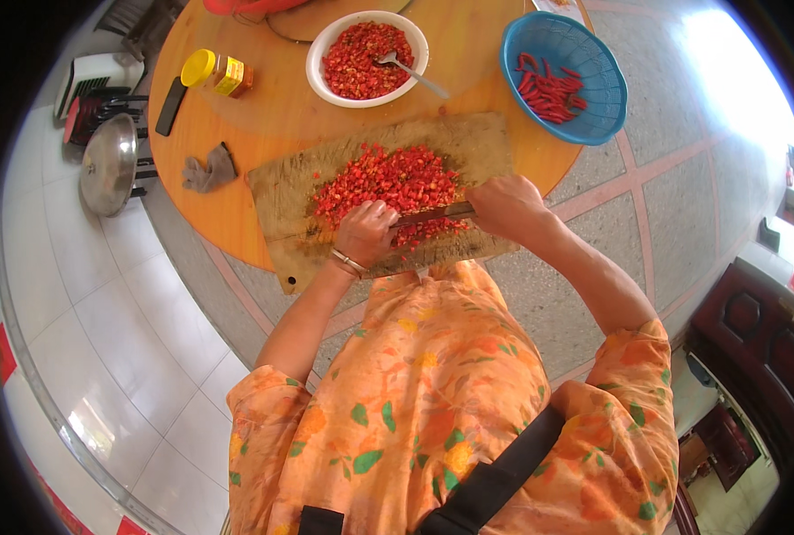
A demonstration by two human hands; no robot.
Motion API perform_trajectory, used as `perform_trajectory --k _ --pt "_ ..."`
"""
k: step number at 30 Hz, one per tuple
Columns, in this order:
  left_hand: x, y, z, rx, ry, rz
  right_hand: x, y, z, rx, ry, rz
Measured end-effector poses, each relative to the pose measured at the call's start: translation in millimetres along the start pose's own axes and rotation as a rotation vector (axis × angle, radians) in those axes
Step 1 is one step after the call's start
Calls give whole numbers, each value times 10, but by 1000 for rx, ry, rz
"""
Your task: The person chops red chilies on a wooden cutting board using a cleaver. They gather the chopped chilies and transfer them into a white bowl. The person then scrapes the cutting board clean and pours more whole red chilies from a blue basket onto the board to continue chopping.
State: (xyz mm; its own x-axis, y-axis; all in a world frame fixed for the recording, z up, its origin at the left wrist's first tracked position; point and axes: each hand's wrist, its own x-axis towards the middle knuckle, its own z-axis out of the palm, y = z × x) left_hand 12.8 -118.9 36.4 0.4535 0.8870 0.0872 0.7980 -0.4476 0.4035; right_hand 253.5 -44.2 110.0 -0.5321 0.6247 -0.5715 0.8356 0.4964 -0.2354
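My right hand (509, 206) is closed around the handle of a knife (430, 215), whose blade lies across chopped red chili peppers (390, 180). At the blade's other end, my left hand (368, 231) rests with bent fingers on the blade's tip area; how firmly it grips is hidden. The chopped peppers are heaped on a worn wooden cutting board (290, 200) near the table's front edge. Beyond the board, a white bowl (312, 67) holds more chopped chili with a metal spoon (414, 73) in it. Whole red chilies (551, 93) lie in a blue plastic basket (604, 87) at the right.
On the round wooden table (270, 127) stand a yellow-lidded jar (220, 72), a dark phone-like slab (171, 107) and a crumpled grey glove (210, 169). Part of a red basin (253, 5) shows at the far edge. A metal pan lid (109, 165) is left of the table.
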Motion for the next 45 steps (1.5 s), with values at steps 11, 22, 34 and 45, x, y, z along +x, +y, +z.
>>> perform_trajectory --k 11,22,34,45 --pt "-15 -41 407 162 56 6 366 268 254 0 -55 -22" --pt "8 -109 317 37 50 -204 747 277 -87 -94 -113 -145" --pt "-159 -121 284 79 46 -35 289 36 142 5 -129 -69" --pt "-74 49 341 14 33 -133 293 139 -8 -123 -76 -77"
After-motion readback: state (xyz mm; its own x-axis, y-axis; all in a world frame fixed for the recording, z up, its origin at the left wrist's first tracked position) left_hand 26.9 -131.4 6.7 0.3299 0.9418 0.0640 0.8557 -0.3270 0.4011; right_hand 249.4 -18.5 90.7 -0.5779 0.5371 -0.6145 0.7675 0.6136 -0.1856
